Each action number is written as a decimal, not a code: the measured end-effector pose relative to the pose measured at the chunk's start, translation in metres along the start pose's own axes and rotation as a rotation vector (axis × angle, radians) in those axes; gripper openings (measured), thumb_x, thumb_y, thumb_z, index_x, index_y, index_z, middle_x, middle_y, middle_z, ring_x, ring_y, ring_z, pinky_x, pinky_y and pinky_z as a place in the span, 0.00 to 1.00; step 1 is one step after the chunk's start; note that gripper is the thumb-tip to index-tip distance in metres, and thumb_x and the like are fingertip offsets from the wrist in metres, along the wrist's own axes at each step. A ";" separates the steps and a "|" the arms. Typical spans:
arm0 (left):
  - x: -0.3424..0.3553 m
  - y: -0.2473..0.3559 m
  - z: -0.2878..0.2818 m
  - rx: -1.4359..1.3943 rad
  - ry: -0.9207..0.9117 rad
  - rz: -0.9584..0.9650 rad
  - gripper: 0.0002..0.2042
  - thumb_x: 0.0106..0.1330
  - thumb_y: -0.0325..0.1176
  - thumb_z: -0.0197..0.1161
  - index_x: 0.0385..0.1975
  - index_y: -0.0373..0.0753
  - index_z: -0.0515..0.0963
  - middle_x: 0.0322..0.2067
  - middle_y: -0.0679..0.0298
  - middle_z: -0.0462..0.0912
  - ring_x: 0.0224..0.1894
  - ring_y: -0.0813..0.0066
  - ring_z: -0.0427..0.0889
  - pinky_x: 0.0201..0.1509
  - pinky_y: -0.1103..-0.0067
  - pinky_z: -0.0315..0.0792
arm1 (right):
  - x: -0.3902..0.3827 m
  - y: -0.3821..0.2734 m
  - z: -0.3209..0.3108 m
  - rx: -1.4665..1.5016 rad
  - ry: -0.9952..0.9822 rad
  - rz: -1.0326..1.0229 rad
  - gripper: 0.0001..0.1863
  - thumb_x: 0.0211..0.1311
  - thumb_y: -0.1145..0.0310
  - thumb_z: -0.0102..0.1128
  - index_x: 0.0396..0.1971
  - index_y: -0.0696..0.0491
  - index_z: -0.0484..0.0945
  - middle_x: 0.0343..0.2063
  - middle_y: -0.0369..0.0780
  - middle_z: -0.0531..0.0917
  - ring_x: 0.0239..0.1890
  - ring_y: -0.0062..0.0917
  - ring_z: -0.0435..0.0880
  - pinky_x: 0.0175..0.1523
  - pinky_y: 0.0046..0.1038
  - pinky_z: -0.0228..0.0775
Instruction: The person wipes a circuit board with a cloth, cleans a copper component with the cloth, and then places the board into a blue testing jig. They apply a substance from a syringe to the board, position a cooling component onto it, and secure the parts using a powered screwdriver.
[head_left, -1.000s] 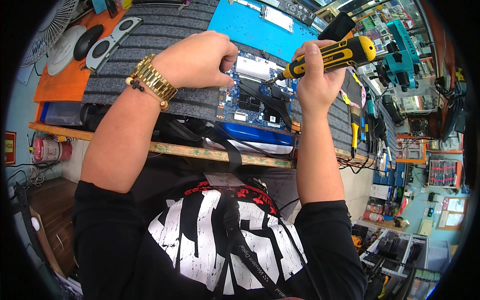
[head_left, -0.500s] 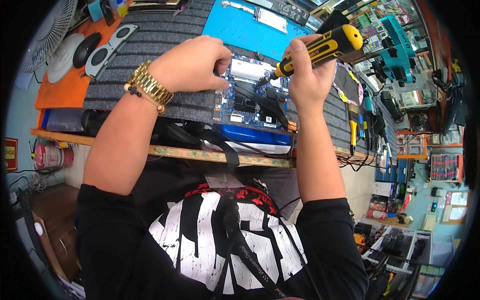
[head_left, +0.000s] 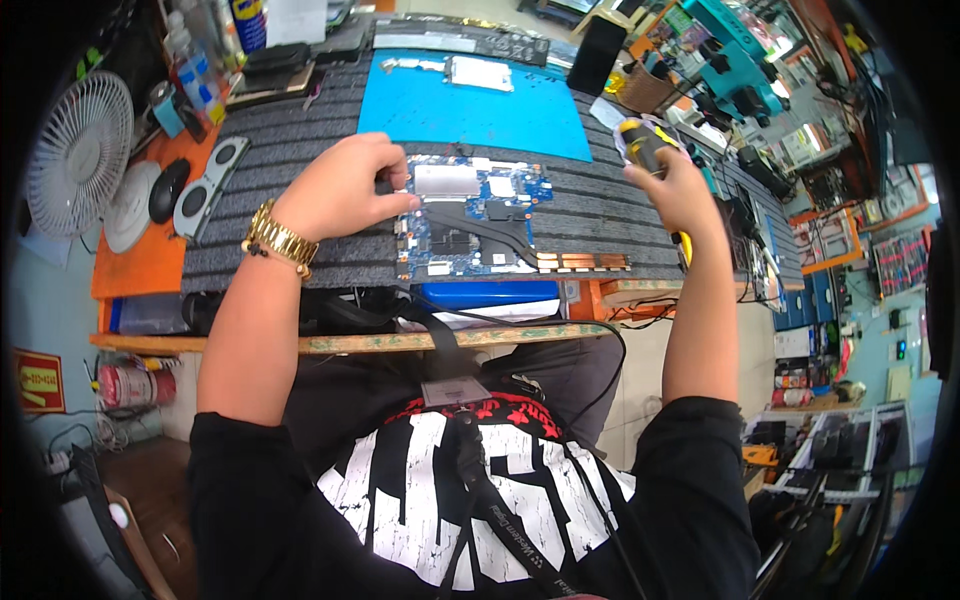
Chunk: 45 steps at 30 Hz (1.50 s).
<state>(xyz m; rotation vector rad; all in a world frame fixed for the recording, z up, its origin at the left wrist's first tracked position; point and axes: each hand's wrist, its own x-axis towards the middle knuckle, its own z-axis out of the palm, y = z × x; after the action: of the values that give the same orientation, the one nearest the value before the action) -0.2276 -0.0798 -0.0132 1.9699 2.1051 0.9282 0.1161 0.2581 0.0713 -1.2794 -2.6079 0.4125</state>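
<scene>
A blue laptop circuit board point(head_left: 515, 205) lies on the grey ribbed mat. Across it runs a dark heat pipe point(head_left: 490, 228), which ends in a copper fin strip point(head_left: 585, 262) past the board's right edge. My left hand point(head_left: 350, 185) is at the board's left edge, fingers curled and thumb tip on the edge. Off to the right, away from the board, my right hand point(head_left: 682, 192) is wrapped round the yellow-and-black handle of a screwdriver point(head_left: 640, 143). The screwdriver's tip cannot be seen.
Behind the board lies a blue work mat point(head_left: 470, 115) with a small white part point(head_left: 478, 73). To the left are a speaker strip point(head_left: 210, 188), a black computer mouse point(head_left: 175, 190) and a white fan point(head_left: 80, 155). A dark phone-like slab point(head_left: 598, 55) stands at the back right.
My right hand has moved right with the screwdriver, off the board. My left hand keeps its place at the board's left edge. The view has shifted a little.
</scene>
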 end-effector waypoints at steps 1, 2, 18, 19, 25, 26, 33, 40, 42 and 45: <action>0.003 0.001 0.000 -0.014 0.004 -0.013 0.14 0.68 0.37 0.86 0.37 0.36 0.86 0.40 0.57 0.88 0.47 0.54 0.88 0.56 0.63 0.82 | 0.000 0.016 0.008 -0.068 -0.029 0.016 0.34 0.71 0.42 0.83 0.54 0.62 0.88 0.35 0.51 0.93 0.37 0.34 0.94 0.46 0.41 0.84; 0.005 0.003 0.000 -0.057 0.010 -0.021 0.13 0.70 0.37 0.84 0.38 0.35 0.86 0.40 0.57 0.89 0.45 0.58 0.89 0.53 0.66 0.83 | -0.003 0.027 0.013 -0.122 -0.030 0.024 0.34 0.72 0.43 0.83 0.57 0.61 0.88 0.39 0.55 0.94 0.43 0.42 0.97 0.51 0.45 0.86; 0.003 -0.005 0.000 -0.008 0.320 -0.057 0.12 0.76 0.35 0.81 0.49 0.34 0.91 0.43 0.57 0.90 0.44 0.64 0.90 0.50 0.70 0.84 | -0.158 0.063 0.047 0.248 0.534 -0.406 0.25 0.70 0.64 0.84 0.63 0.55 0.86 0.61 0.49 0.87 0.64 0.49 0.87 0.67 0.47 0.82; 0.003 -0.007 0.000 0.000 0.317 -0.045 0.12 0.76 0.35 0.81 0.49 0.34 0.91 0.43 0.57 0.90 0.44 0.64 0.90 0.50 0.70 0.84 | -0.172 0.076 0.054 0.308 0.588 -0.392 0.23 0.71 0.65 0.83 0.61 0.56 0.87 0.60 0.49 0.87 0.62 0.47 0.88 0.66 0.44 0.82; 0.009 -0.008 0.008 0.062 0.443 0.037 0.11 0.76 0.36 0.81 0.46 0.35 0.90 0.41 0.56 0.90 0.43 0.59 0.91 0.48 0.67 0.85 | -0.236 0.176 0.120 0.567 0.786 -0.139 0.09 0.84 0.72 0.69 0.55 0.59 0.87 0.49 0.40 0.84 0.46 0.25 0.82 0.53 0.28 0.76; 0.012 -0.001 0.010 0.067 0.426 0.030 0.11 0.76 0.36 0.80 0.46 0.35 0.90 0.41 0.55 0.90 0.44 0.59 0.92 0.50 0.67 0.85 | -0.246 0.195 0.132 0.571 0.768 -0.108 0.08 0.85 0.71 0.67 0.55 0.60 0.86 0.49 0.40 0.85 0.46 0.25 0.82 0.52 0.27 0.76; -0.023 0.061 0.019 0.141 0.437 0.111 0.10 0.76 0.37 0.79 0.45 0.37 0.90 0.43 0.55 0.91 0.52 0.48 0.90 0.60 0.60 0.83 | -0.284 0.240 0.183 0.554 0.631 0.023 0.09 0.89 0.69 0.66 0.54 0.60 0.86 0.48 0.38 0.84 0.41 0.24 0.81 0.48 0.27 0.75; -0.069 0.085 0.018 0.112 0.296 0.042 0.15 0.76 0.41 0.80 0.52 0.38 0.90 0.49 0.57 0.92 0.57 0.49 0.89 0.65 0.60 0.82 | -0.322 0.269 0.196 0.435 0.619 0.011 0.11 0.89 0.67 0.68 0.56 0.59 0.87 0.48 0.38 0.86 0.39 0.22 0.80 0.45 0.28 0.76; -0.071 0.079 0.009 0.138 0.304 0.038 0.15 0.76 0.42 0.80 0.52 0.39 0.91 0.50 0.56 0.92 0.58 0.48 0.89 0.66 0.58 0.81 | -0.344 0.291 0.198 0.408 0.617 0.097 0.10 0.88 0.67 0.68 0.55 0.58 0.87 0.47 0.39 0.86 0.39 0.23 0.80 0.45 0.28 0.76; -0.061 0.066 -0.002 0.124 0.287 -0.012 0.17 0.75 0.43 0.80 0.54 0.39 0.91 0.55 0.53 0.93 0.62 0.46 0.88 0.71 0.58 0.81 | -0.384 0.304 0.203 0.341 0.603 0.239 0.10 0.88 0.65 0.68 0.55 0.56 0.88 0.46 0.40 0.88 0.43 0.25 0.82 0.49 0.31 0.77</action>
<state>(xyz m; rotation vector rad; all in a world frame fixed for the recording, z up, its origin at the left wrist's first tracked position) -0.1619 -0.1396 0.0019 1.9801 2.3750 1.1668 0.5097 0.0980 -0.2458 -1.3380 -1.8130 0.4077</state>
